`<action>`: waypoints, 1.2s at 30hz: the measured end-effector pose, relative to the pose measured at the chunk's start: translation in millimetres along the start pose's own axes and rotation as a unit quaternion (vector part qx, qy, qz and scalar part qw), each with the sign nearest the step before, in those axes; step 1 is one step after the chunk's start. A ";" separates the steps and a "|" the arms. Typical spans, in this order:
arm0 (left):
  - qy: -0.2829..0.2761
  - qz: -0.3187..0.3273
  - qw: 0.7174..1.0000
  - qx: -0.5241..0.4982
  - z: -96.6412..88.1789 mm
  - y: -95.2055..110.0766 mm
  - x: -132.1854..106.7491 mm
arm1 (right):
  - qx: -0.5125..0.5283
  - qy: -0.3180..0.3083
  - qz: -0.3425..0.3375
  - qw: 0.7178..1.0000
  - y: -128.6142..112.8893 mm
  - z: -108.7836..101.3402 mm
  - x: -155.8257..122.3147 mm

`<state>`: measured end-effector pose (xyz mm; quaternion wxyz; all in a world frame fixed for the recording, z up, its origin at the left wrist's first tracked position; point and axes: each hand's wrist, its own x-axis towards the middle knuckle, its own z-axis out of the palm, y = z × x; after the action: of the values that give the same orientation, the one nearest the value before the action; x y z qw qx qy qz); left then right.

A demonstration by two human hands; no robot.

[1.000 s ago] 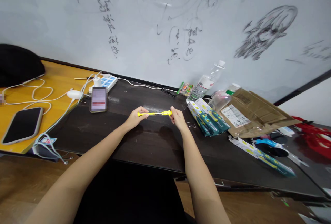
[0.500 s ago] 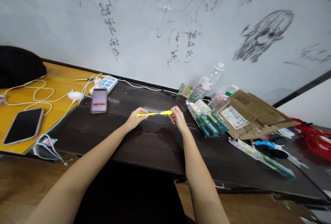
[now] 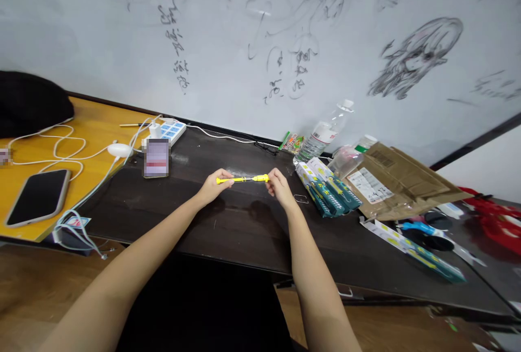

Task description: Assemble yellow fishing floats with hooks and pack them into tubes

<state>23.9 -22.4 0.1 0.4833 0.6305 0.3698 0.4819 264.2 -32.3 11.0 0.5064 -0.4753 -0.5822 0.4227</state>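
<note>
A slim yellow pen-shaped tool [image 3: 243, 179] lies level between my two hands, above the dark tabletop. Its middle is a thinner clear or metallic stretch, with yellow parts on either side; its exact kind is too small to make out. My left hand [image 3: 215, 185] pinches the left yellow part between thumb and fingers. At the other end, my right hand [image 3: 279, 185] has its fingertips closed on the right yellow part, hiding the tip.
Green-and-white boxes [image 3: 328, 186] and a water bottle [image 3: 325, 132] stand right of my hands, beside a brown parcel bag [image 3: 402, 173]. Another box [image 3: 419, 249] and scissors [image 3: 431, 232] lie farther right. Left are a phone [image 3: 38, 197], cables and a power strip [image 3: 173, 132].
My right hand's fingers have shifted very slightly at the tool's right end. My left hand and the tool stay almost where they were.
</note>
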 end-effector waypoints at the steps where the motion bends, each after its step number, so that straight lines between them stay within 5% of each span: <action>1: -0.002 0.001 1.000 -0.002 0.1 -0.2 0.2 | -0.006 0.000 0.002 1.000 0.4 1.0 -0.2; 7: -0.002 0.001 1.000 -0.001 0.4 -1.3 0.8 | -0.014 0.042 0.008 0.999 -0.4 1.9 0.6; 16: -0.009 0.008 1.000 0.001 0.1 -1.9 0.2 | 0.001 -0.010 0.003 1.000 1.8 1.4 -0.4; 25: -0.004 -0.002 1.000 -0.010 2.3 1.0 -0.9 | 0.018 0.062 0.008 0.998 2.9 4.3 2.1; 36: 0.020 -0.024 0.999 -0.017 0.2 4.1 -0.6 | 0.096 -0.008 -0.059 0.994 1.1 3.1 2.0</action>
<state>23.9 -24.0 3.9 0.4978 0.6035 0.3862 0.4888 261.2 -30.2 9.9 0.5688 -0.3860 -0.5701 0.4500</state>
